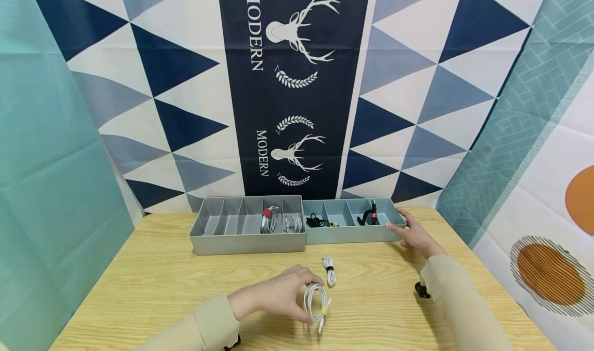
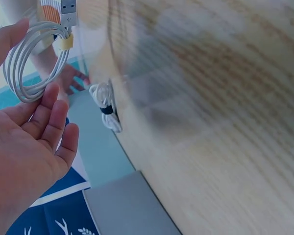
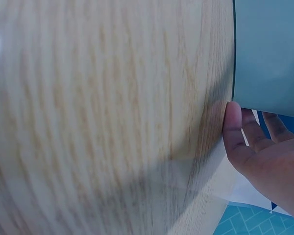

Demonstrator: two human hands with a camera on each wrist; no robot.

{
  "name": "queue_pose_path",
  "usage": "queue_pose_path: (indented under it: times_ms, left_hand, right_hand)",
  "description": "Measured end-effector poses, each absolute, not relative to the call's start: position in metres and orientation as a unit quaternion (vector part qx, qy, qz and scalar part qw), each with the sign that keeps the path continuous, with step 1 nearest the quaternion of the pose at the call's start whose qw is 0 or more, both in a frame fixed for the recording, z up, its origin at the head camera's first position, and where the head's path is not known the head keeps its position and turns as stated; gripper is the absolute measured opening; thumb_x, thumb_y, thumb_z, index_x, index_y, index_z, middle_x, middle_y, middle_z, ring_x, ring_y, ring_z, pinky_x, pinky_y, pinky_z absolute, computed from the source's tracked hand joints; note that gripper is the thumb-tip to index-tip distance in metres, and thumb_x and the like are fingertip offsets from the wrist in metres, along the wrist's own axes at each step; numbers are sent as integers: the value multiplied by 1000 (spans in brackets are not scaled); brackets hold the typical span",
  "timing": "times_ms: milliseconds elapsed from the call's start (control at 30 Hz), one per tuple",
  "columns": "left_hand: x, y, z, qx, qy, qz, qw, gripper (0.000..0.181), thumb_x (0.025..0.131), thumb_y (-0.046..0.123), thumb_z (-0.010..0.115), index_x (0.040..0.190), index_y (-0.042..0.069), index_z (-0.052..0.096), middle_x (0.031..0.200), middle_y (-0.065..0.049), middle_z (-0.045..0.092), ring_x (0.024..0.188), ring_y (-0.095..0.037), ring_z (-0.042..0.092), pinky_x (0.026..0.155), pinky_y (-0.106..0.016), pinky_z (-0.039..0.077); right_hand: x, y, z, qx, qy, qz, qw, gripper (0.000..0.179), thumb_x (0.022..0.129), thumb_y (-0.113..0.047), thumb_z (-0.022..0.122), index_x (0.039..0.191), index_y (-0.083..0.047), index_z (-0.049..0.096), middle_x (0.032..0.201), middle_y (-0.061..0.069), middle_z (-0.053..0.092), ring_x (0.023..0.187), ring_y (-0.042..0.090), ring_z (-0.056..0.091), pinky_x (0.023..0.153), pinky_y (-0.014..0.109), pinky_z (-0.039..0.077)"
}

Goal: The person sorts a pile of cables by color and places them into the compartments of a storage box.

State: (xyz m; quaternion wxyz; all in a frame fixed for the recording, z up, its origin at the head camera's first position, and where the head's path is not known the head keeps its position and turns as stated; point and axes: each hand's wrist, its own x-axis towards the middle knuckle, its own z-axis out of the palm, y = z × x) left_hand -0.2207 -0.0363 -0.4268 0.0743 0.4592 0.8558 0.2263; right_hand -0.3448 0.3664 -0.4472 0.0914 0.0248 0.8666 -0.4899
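Note:
My left hand [image 1: 283, 291] pinches a coiled white USB cable [image 1: 308, 300] between thumb and fingertips, above the front middle of the table. A yellow tie [image 2: 65, 42] binds the coil, and its USB plug [image 2: 68, 13] stands out at the top in the left wrist view. Just beyond lies another white cable [image 1: 329, 271], bundled with a black tie. My right hand [image 1: 415, 235] touches the right end of the blue-green divided box [image 1: 355, 234], fingers fairly straight around its front corner. In the right wrist view the thumb [image 3: 232, 120] is at the box's lower corner.
A grey divided box [image 1: 248, 246] adjoins the blue-green one on the left. Grey-white cables [image 1: 269, 223] sit in its right compartments. Black cables [image 1: 317, 221] lie in the blue-green box. A patterned cloth [image 1: 297, 88] hangs behind the wooden table [image 1: 185, 279].

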Motion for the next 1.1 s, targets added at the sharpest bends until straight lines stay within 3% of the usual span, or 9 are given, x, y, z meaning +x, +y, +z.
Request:
queue_pose_path:
  times_ms: [333, 767, 967, 1100]
  left_hand:
    - [-224, -41, -415, 456, 859, 225, 52, 70, 63, 45, 75, 123, 21, 49, 112, 13, 51, 103, -3, 43, 91, -26, 38]
    - [-229, -50, -396, 456, 858, 232, 50, 65, 64, 42, 75, 121, 22, 51, 110, 12, 52, 102, -4, 43, 90, -26, 39]
    - [-232, -53, -388, 447, 864, 230, 35, 66, 64, 42, 75, 122, 23, 50, 110, 12, 51, 104, -6, 42, 94, -32, 37]
    - [-235, -55, -383, 444, 866, 230, 22, 68, 63, 45, 75, 122, 23, 50, 111, 12, 50, 105, -5, 42, 94, -30, 36]
  right_hand:
    - [-344, 366, -447, 25, 866, -491, 93, 87, 83, -48, 54, 143, -27, -6, 142, 31, 0, 59, 20, 37, 54, 31, 40]
    - [-346, 367, -447, 31, 868, -487, 93, 90, 82, -50, 55, 143, -28, -7, 142, 32, -1, 70, 23, 41, 55, 30, 40]
    - [-346, 367, -446, 35, 869, -484, 92, 87, 84, -47, 54, 143, -27, -7, 142, 32, 0, 67, 23, 40, 55, 31, 40]
    - [-345, 366, -445, 32, 867, -488, 92, 86, 85, -46, 54, 143, -27, -7, 142, 32, 0, 66, 22, 40, 55, 31, 41]
